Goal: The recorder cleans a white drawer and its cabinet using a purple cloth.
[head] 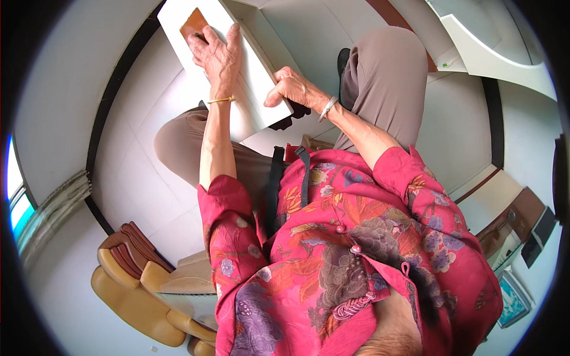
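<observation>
A white box-like piece of furniture, perhaps a drawer, stands tilted between my knees with one broad flat face turned up. My left hand, with a gold bangle on its wrist, lies on that face. Its fingers bend over a rust-brown flat piece that looks like sandpaper, pressing it to the white surface, while the thumb sticks out to the side. My right hand, wearing a silver bangle, grips the near right edge of the white piece. The right thumb rests on top; the other fingers are partly hidden behind the edge.
Pale floor tiles surround me, with a dark skirting band along the wall. Behind me on the left stands a tan and brown sofa. A white curved furniture panel is at upper right. A curtain hangs at left.
</observation>
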`<state>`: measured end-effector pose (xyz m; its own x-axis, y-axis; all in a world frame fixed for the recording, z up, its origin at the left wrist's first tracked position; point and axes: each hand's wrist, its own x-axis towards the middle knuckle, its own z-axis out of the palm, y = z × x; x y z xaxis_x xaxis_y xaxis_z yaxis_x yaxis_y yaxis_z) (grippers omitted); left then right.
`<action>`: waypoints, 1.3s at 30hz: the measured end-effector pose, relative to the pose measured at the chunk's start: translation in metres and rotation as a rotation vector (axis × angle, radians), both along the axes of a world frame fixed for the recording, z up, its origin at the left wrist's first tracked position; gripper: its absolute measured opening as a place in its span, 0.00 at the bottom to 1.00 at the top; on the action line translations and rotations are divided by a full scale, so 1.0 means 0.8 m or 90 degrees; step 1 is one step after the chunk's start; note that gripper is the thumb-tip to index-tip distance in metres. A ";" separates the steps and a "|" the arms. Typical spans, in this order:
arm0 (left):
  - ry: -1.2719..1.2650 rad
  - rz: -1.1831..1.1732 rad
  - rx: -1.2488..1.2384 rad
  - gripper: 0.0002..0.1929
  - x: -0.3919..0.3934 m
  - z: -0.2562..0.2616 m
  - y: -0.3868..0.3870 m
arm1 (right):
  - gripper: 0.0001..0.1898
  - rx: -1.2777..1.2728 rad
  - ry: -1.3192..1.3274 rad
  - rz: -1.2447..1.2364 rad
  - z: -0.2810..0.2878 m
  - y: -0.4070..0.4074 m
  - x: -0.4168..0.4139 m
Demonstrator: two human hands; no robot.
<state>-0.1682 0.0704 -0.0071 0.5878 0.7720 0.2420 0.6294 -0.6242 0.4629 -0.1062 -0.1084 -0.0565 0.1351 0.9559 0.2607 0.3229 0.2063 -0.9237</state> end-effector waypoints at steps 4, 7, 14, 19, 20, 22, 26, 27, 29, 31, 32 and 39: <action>0.004 0.026 0.001 0.41 0.000 -0.021 0.008 | 0.05 -0.087 -0.132 -0.118 0.007 0.007 -0.008; -0.014 0.025 -0.001 0.45 0.013 -0.037 0.009 | 0.12 -0.152 0.035 -0.252 0.004 0.018 -0.009; -0.033 0.039 0.056 0.45 0.022 -0.062 0.004 | 0.36 -0.345 0.415 -0.361 0.004 0.043 0.027; -0.045 0.064 0.059 0.40 -0.009 -0.073 0.033 | 0.26 -0.227 0.434 -0.356 0.000 0.014 0.035; -0.034 0.070 0.041 0.39 -0.018 -0.072 0.039 | 0.16 -0.233 0.533 -0.308 0.002 0.011 0.034; -0.029 0.067 0.016 0.37 -0.027 -0.065 0.049 | 0.14 -0.208 0.490 -0.264 -0.002 0.001 0.031; -0.024 0.084 0.012 0.38 -0.061 -0.067 0.075 | 0.09 -0.216 0.460 -0.201 0.001 -0.012 0.010; -0.032 0.082 -0.003 0.39 -0.064 -0.063 0.079 | 0.09 -0.212 0.505 -0.198 -0.002 -0.010 0.011; -0.036 0.086 -0.002 0.41 -0.068 -0.061 0.080 | 0.08 -0.242 0.552 -0.211 -0.005 -0.012 0.013; -0.046 0.076 -0.015 0.43 -0.070 -0.045 0.072 | 0.07 -0.300 0.687 -0.198 0.001 -0.013 0.013; -0.036 0.071 -0.029 0.43 -0.066 -0.036 0.065 | 0.08 -0.327 0.726 -0.197 0.005 -0.016 0.015; -0.055 0.062 0.000 0.43 -0.075 -0.010 0.063 | 0.14 -0.306 0.454 0.035 0.053 -0.018 -0.015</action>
